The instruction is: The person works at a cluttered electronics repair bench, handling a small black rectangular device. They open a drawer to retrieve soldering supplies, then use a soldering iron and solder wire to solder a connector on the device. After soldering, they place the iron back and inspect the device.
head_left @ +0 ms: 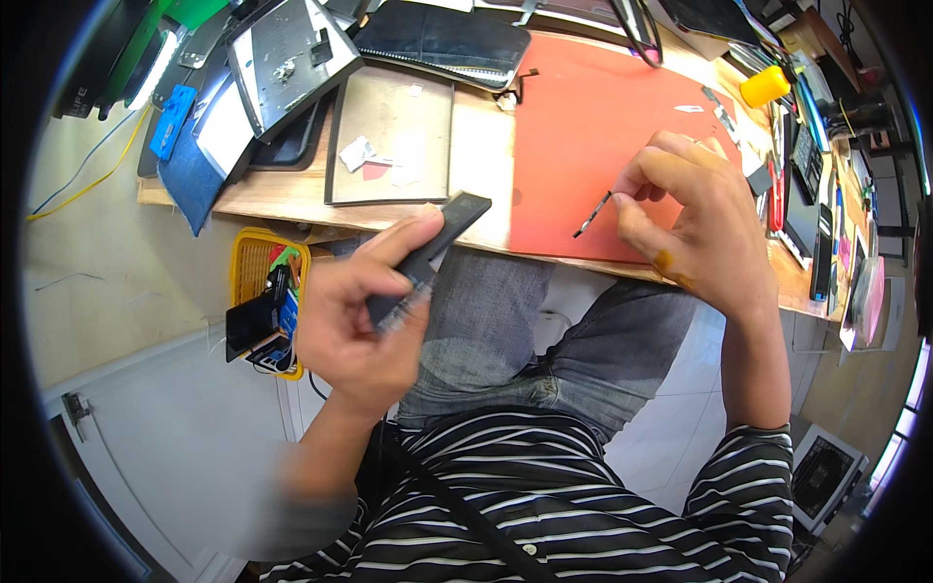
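My left hand point(355, 325), blurred by motion, grips a flat, long black slab that looks like a phone battery point(452, 225). The slab tilts up to the right, in front of the table's near edge, and its lower part is hidden by my fingers. Over the orange-red mat point(559, 126) is my right hand point(685, 209), its thumb and forefinger pinching a thin black-and-silver strip point(593, 215). That strip points down to the left, apart from the slab. A brown-orange stain shows near the base of my right thumb.
A shallow tray point(389, 117) with white scraps lies left of the mat. Behind it are a black zipped case point(442, 39) and a worn metal-and-black device point(292, 68). A yellow bottle point(765, 87) and tools crowd the right. A yellow basket point(255, 255) hangs below the table's left side.
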`<action>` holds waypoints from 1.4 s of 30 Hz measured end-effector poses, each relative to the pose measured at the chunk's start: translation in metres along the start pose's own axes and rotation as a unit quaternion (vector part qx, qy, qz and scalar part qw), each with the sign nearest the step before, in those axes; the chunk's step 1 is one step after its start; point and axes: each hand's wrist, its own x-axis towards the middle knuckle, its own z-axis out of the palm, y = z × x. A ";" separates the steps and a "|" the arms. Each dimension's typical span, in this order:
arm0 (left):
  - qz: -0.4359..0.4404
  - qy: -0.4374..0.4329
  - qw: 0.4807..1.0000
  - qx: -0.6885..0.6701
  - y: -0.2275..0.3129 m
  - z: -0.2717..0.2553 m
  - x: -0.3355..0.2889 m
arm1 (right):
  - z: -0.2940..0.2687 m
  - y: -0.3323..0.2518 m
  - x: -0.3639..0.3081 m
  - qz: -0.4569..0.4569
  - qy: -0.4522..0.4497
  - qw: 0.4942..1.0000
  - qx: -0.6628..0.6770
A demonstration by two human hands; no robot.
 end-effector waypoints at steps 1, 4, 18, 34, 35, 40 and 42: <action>0.113 -0.029 0.987 0.110 -0.007 -0.002 0.001 | 0.000 -0.001 0.005 -0.020 -0.003 0.999 -0.044; 0.138 -0.065 0.963 0.223 -0.012 0.014 0.000 | 0.008 0.002 0.015 -0.051 -0.002 0.996 -0.070; 0.054 -0.239 0.881 0.404 0.008 0.008 0.046 | 0.020 0.003 0.031 -0.111 -0.068 0.992 0.003; 0.066 -0.279 0.880 0.379 0.000 -0.003 0.070 | 0.039 0.004 0.021 -0.110 -0.012 0.993 0.048; 0.070 -0.276 0.876 0.388 -0.001 -0.003 0.070 | 0.041 0.003 0.021 -0.110 -0.003 0.993 0.050; 0.080 -0.270 0.863 0.420 -0.007 0.000 0.068 | 0.051 -0.003 0.021 -0.103 0.028 0.992 0.066; 0.072 -0.264 0.873 0.403 -0.009 -0.001 0.068 | 0.053 -0.002 0.019 -0.102 0.036 0.991 0.076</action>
